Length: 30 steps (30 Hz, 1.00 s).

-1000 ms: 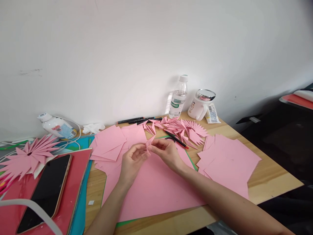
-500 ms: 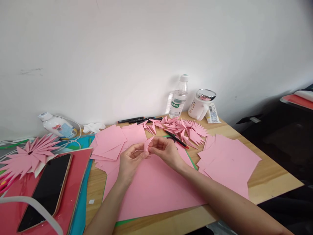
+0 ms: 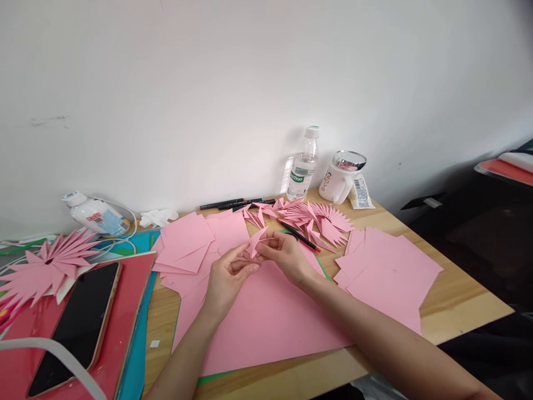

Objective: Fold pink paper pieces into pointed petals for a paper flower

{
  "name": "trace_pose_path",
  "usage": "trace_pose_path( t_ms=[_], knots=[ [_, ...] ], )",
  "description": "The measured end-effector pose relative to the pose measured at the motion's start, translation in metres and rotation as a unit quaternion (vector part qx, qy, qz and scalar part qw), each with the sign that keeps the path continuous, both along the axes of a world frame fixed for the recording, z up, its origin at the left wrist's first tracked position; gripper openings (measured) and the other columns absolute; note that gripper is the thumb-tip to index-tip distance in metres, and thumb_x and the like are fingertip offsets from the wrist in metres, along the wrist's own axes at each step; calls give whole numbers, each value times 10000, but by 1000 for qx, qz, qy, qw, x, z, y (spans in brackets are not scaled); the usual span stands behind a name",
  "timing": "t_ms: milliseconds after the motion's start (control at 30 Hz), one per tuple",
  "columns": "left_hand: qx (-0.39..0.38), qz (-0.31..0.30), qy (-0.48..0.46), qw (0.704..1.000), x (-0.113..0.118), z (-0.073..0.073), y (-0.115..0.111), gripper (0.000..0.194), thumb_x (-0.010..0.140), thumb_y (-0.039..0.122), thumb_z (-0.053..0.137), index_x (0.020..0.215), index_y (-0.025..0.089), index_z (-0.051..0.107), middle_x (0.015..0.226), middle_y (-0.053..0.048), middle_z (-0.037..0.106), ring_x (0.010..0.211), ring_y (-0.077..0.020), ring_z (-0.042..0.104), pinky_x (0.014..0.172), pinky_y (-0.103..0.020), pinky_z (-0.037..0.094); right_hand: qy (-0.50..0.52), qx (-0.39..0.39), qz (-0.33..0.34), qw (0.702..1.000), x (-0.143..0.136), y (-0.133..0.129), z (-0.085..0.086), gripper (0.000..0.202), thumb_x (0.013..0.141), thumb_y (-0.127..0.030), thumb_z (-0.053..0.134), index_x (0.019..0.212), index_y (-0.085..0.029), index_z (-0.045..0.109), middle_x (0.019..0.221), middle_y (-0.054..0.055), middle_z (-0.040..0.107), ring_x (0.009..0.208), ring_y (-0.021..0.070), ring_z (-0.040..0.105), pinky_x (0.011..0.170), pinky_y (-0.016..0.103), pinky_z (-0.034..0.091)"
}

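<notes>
A small folded pink paper piece [image 3: 255, 242] with a pointed tip is held up over a large pink sheet [image 3: 270, 322]. My right hand [image 3: 287, 256] pinches its right side between thumb and fingers. My left hand [image 3: 228, 278] is at its left side, with curled fingers against the paper and the thumb lower down. The left fingertips are partly hidden behind the piece. Just beyond my hands lie several folded pink pieces [image 3: 259, 215], and a ring of joined pink folds [image 3: 320, 216] is farther right.
Pink paper squares lie in a left pile [image 3: 187, 244] and a right pile [image 3: 391, 272]. A black pen [image 3: 300, 238] rests near my right hand. Along the wall stand a water bottle [image 3: 303, 166] and a white mug [image 3: 337, 180]. At left are a phone [image 3: 77, 328] and a pink paper fan [image 3: 54, 264].
The folded piece now shows more of its pointed shape between my fingers. My left thumb has moved off it, slightly down and right. The view has shifted a little.
</notes>
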State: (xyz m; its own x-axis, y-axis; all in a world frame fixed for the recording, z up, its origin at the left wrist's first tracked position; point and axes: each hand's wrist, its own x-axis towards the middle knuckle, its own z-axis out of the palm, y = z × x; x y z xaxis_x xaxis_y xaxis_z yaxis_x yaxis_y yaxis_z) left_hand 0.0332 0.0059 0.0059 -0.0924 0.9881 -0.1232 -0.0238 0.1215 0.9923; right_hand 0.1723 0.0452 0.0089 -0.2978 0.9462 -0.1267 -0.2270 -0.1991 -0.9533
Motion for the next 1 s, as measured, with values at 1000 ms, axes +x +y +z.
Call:
trace_pose_path(
  t_ms=[1000],
  knots=[
    [82, 65, 49, 993, 4, 1, -5, 134, 678, 247, 685, 783, 164, 676, 736, -34, 700, 667, -181, 671, 714, -314, 546, 34, 79, -50, 995, -8, -8, 0, 267, 614, -365, 743, 669, -168, 571, 619, -7, 600, 571, 125, 581, 616, 288, 508]
  ],
)
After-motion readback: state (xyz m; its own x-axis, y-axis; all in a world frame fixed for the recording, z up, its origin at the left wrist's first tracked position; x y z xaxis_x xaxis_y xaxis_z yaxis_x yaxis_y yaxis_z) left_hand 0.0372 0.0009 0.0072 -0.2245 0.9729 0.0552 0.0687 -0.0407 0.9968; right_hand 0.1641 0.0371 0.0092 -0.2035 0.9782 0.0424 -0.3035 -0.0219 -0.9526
